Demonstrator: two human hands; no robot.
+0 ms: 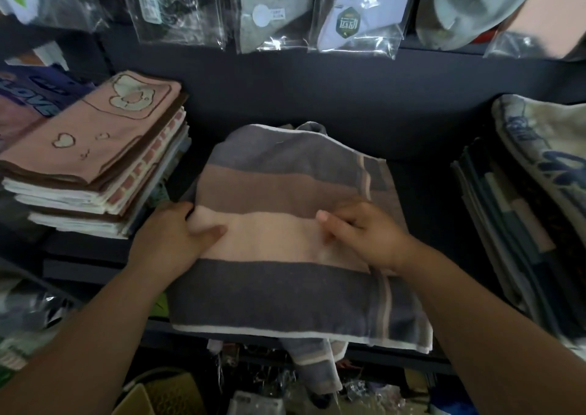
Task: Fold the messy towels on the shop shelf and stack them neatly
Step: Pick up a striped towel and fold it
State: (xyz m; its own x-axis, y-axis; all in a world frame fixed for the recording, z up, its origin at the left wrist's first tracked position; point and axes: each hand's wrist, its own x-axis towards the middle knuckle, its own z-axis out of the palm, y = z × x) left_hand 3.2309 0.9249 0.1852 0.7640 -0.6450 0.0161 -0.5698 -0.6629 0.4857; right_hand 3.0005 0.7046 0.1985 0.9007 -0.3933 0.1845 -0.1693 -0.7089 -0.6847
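Note:
A striped towel in grey, brown and pale pink bands lies spread on the dark shelf in the middle of the view. Its near edge hangs over the shelf front, and another piece of the same striped cloth dangles below it. My left hand grips the towel's left edge, thumb on top of the pink band and fingers curled under the cloth. My right hand rests on the pink band right of centre, fingers bent and pressing into the fabric.
A neat stack of pink and white folded towels stands at the left. Another pile of folded cloth fills the right side. Bagged socks hang above the shelf. Packaged goods and a basket sit below.

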